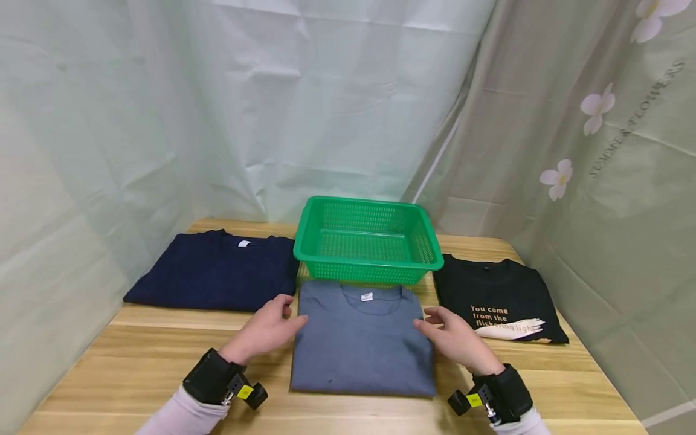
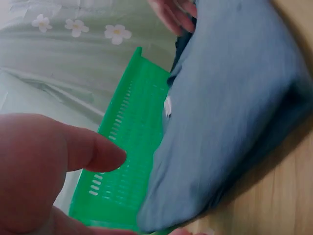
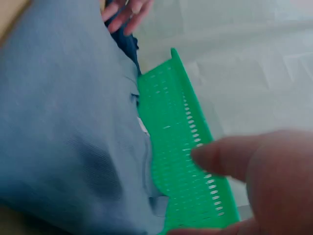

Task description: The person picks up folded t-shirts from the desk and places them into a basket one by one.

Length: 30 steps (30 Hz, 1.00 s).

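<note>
A folded grey-blue T-shirt point(image 1: 363, 344) lies flat at the middle of the wooden table, its neckline and white tag toward the back. At its left edge is my left hand point(image 1: 266, 329), fingers loosely bent and thumb reaching over the cloth. My right hand point(image 1: 455, 338) is at the opposite edge, its thumb and forefinger apart. In the left wrist view the left thumb point(image 2: 93, 149) stands clear of the grey-blue cloth. Likewise, the right wrist view shows the right thumb point(image 3: 225, 155) apart from the fabric. Neither hand grips anything.
Right behind the T-shirt stands a green plastic basket point(image 1: 370, 270) with nothing in it. A folded navy shirt point(image 1: 217, 275) lies to the left, a folded black printed T-shirt point(image 1: 492, 290) to the right. Pale curtains point(image 1: 337, 103) hang around the table point(image 1: 163, 362).
</note>
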Each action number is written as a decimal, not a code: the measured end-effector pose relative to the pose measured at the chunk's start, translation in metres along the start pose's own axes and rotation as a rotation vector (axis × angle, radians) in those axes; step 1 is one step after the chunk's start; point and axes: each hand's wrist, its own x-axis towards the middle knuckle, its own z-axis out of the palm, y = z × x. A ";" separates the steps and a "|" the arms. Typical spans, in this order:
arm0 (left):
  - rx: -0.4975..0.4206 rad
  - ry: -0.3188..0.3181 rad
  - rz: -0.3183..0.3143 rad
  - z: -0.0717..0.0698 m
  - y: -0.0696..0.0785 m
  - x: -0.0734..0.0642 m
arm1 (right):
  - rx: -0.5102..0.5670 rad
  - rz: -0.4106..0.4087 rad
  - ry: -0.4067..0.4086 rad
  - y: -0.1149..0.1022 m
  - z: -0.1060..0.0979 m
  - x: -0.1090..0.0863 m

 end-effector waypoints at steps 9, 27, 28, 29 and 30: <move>-0.564 -0.136 -0.274 0.007 0.003 0.002 | 0.343 0.230 -0.082 0.011 0.006 0.002; -0.720 -0.283 -0.198 0.018 -0.005 0.018 | 0.591 0.178 -0.211 0.017 0.019 0.015; -0.716 -0.286 -0.193 0.018 -0.005 0.018 | 0.567 0.177 -0.201 0.015 0.018 0.014; -0.715 -0.288 -0.192 0.017 -0.006 0.017 | 0.551 0.176 -0.193 0.014 0.018 0.014; -0.713 -0.291 -0.196 0.017 -0.006 0.017 | 0.533 0.173 -0.187 0.013 0.017 0.013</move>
